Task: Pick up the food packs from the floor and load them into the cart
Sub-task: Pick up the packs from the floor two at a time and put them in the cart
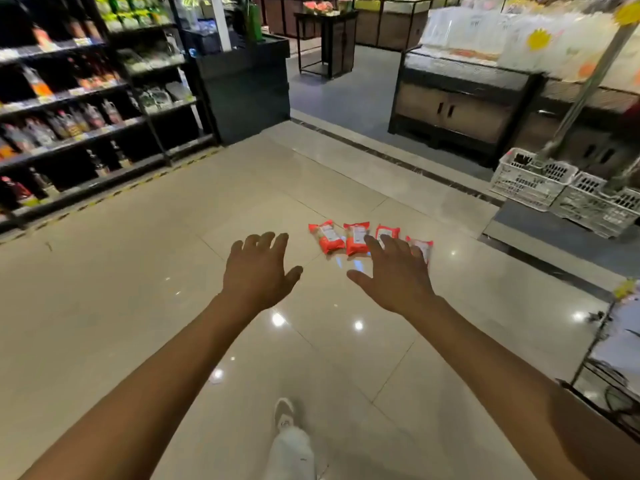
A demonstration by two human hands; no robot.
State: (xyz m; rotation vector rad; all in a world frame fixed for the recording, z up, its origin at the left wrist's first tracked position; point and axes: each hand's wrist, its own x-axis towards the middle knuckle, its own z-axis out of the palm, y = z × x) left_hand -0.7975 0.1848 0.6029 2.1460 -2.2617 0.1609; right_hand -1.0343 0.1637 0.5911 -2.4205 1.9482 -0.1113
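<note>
Several red and white food packs lie in a row on the glossy tiled floor: the leftmost pack [327,236], a second pack [356,238], a third pack [388,232] and a rightmost pack [421,247]. My left hand [259,269] is stretched forward, fingers spread, holding nothing, left of the row. My right hand [394,274] is also spread and bare, in front of the two right packs and partly covering them in view. A wire cart [606,341] shows at the right edge, only partly in view.
Dark shelves of bottles [69,109] line the left. White plastic crates [533,181] sit on a low platform at the right, behind them a display counter [460,105]. My leg and white shoe [285,415] are below, on open floor.
</note>
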